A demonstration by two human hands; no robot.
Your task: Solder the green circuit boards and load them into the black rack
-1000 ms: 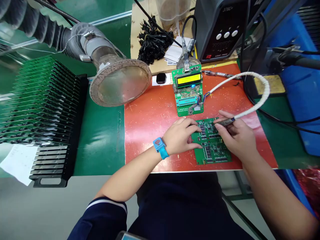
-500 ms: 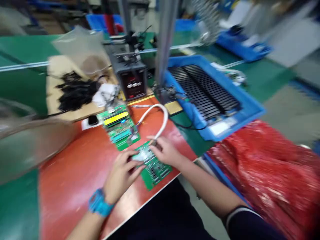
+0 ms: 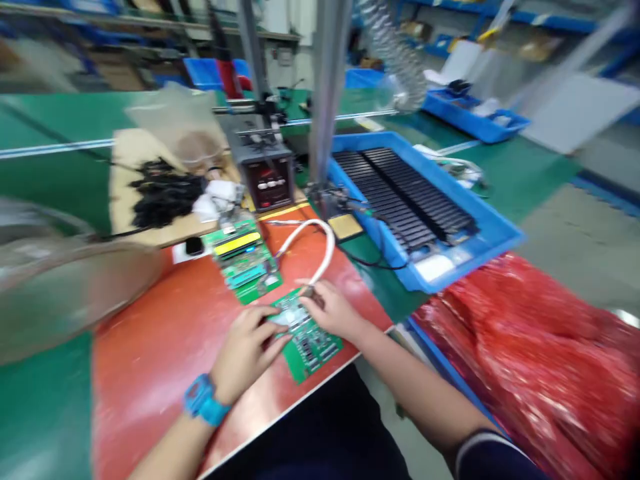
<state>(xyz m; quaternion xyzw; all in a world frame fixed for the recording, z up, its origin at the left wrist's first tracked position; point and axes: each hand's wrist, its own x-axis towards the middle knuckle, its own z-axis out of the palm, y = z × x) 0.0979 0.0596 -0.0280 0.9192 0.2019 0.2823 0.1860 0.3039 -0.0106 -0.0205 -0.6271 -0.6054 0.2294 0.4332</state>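
A green circuit board (image 3: 320,343) lies on the red mat near its front edge. My left hand (image 3: 250,339) grips the board's left edge between thumb and fingers; a blue watch is on that wrist. At the board's far edge my right hand (image 3: 333,310) pinches the dark end of a white cable (image 3: 327,250). Whether that end is seated in the board is hidden by my fingers. The cable curves back towards a second green board (image 3: 245,277), which has a yellow-lit display and a teal socket, just beyond my hands.
A blue tray (image 3: 467,193) of black slotted parts stands at the right, with red plastic sheeting (image 3: 545,340) in front of it. Behind are a black control box (image 3: 270,183), a metal post (image 3: 327,100) and black pieces (image 3: 167,197) on a board. A magnifier-like hoop (image 3: 125,303) intrudes at left.
My view has tilted up slightly, so the background sits lower in the picture. Both hands keep nearly the same hold on the board and the cable end.
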